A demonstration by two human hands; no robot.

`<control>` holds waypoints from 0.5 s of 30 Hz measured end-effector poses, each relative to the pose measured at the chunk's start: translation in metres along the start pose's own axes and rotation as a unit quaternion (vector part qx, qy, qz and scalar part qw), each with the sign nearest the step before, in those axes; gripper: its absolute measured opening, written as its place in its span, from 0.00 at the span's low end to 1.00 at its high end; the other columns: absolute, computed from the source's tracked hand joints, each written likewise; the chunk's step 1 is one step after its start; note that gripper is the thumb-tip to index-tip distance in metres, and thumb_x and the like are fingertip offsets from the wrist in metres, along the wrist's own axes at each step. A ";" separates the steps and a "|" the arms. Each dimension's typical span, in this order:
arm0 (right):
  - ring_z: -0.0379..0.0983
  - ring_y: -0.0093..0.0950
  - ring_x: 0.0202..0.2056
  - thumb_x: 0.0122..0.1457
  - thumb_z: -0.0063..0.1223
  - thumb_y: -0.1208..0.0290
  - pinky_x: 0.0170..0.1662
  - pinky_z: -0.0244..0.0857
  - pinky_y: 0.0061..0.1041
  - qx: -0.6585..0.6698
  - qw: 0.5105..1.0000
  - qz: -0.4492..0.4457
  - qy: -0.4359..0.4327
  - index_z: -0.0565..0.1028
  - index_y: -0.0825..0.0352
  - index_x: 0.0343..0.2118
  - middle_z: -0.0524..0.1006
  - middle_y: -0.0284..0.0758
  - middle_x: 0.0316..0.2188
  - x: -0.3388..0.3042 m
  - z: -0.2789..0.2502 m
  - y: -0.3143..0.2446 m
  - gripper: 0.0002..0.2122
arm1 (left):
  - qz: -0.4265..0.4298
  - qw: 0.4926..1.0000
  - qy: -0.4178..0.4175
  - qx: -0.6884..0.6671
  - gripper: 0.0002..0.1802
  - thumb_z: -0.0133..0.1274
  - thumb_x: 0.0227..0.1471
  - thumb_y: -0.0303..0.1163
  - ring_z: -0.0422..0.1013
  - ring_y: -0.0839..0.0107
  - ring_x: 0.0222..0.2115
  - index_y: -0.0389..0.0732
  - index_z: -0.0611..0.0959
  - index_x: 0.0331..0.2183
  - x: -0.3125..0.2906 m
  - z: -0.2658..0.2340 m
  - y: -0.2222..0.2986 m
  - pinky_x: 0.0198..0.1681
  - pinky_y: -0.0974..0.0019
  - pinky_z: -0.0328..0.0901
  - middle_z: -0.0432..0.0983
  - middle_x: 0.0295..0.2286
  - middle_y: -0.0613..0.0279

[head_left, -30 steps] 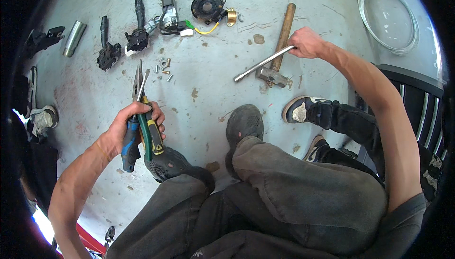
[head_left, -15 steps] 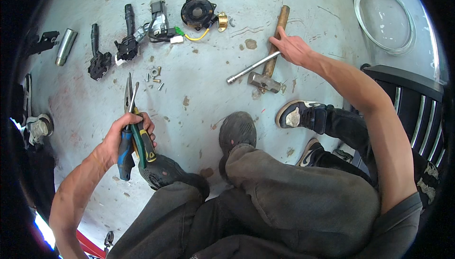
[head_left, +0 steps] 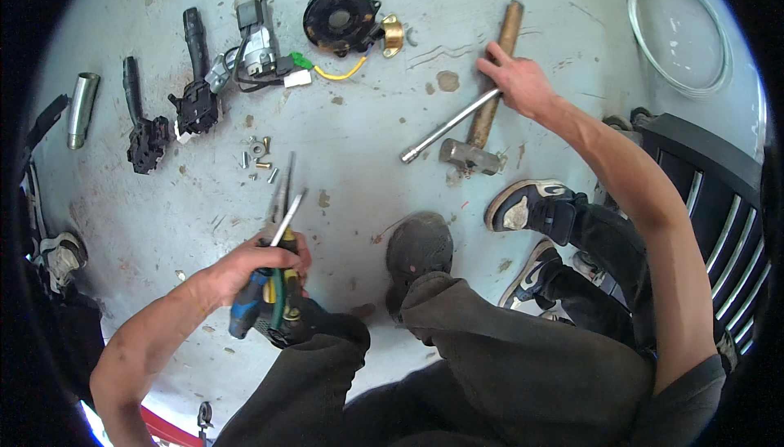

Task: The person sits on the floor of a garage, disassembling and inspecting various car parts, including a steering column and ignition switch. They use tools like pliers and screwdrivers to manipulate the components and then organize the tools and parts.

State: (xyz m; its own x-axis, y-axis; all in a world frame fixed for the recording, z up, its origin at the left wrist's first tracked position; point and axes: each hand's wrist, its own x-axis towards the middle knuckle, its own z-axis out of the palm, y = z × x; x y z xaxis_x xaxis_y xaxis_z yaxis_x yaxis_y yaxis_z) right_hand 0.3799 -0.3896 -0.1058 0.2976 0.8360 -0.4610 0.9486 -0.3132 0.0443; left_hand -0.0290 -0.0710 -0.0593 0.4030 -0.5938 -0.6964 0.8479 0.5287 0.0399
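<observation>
My left hand (head_left: 265,263) is closed round a bundle of tools in front of my left shoe. In it are long-nose pliers (head_left: 283,185) and a screwdriver with a bright shaft (head_left: 288,216). A blue-and-black handle (head_left: 243,313) sticks out below the palm. My right hand (head_left: 523,86) is closed on the upper end of a long steel socket-wrench bar (head_left: 449,126), its grip partly hidden. That bar slants across the wooden handle of a hammer (head_left: 472,157) lying on the floor. My fingers rest over the handle; whether they also grip it I cannot tell.
Several bolts and nuts (head_left: 260,153) lie on the grey floor (head_left: 367,87). Beyond are two black stalk switches (head_left: 196,104), an ignition lock (head_left: 257,38), a round black part (head_left: 340,20), and a metal tube (head_left: 82,110). Coiled wire (head_left: 727,55) and another person's shoes (head_left: 523,206) are right.
My left hand has moved right with the pliers and screwdriver, tilting their tips rightward. My right hand stays at the bar and hammer handle. The whole view has shifted a little.
</observation>
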 end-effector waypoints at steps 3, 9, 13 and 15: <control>0.80 0.44 0.33 0.53 0.58 0.81 0.35 0.74 0.43 -0.036 0.999 -0.005 -0.023 0.71 0.61 0.44 0.75 0.38 0.37 -0.018 -0.022 0.002 0.16 | -0.012 0.999 -0.036 -0.008 0.11 0.58 0.55 0.35 0.71 0.72 0.32 0.40 0.76 0.35 0.020 0.012 0.000 0.44 0.60 0.74 0.70 0.29 0.64; 0.83 0.42 0.36 0.52 0.60 0.78 0.38 0.77 0.39 -0.116 0.961 -0.005 -0.252 0.81 0.64 0.32 0.83 0.39 0.30 -0.045 -0.071 -0.049 0.05 | 0.009 0.995 -0.064 -0.070 0.12 0.59 0.56 0.35 0.75 0.71 0.36 0.40 0.76 0.38 0.031 0.050 -0.020 0.45 0.61 0.74 0.74 0.32 0.63; 0.84 0.43 0.39 0.47 0.69 0.67 0.43 0.77 0.40 0.015 0.909 0.007 -0.416 0.85 0.64 0.35 0.85 0.42 0.33 -0.073 -0.107 -0.081 0.12 | 0.108 0.976 -0.105 -0.155 0.11 0.55 0.57 0.37 0.75 0.68 0.35 0.38 0.76 0.36 0.005 0.080 -0.037 0.46 0.60 0.73 0.74 0.33 0.61; 0.83 0.44 0.39 0.39 0.75 0.54 0.44 0.77 0.40 0.081 0.859 0.044 -0.503 0.85 0.69 0.38 0.85 0.46 0.35 -0.077 -0.116 -0.095 0.25 | 0.134 0.974 -0.034 -0.178 0.14 0.54 0.52 0.40 0.71 0.68 0.36 0.40 0.72 0.29 -0.030 0.102 -0.036 0.49 0.57 0.73 0.68 0.31 0.60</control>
State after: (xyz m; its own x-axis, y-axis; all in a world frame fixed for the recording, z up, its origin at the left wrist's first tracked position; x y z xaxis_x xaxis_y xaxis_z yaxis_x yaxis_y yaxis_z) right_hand 0.2797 -0.3721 0.0287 0.0466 0.0191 -0.9987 0.8760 -0.4812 0.0316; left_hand -0.0367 -0.1336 0.0332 0.6259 -0.4374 -0.6457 0.5408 0.8399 -0.0447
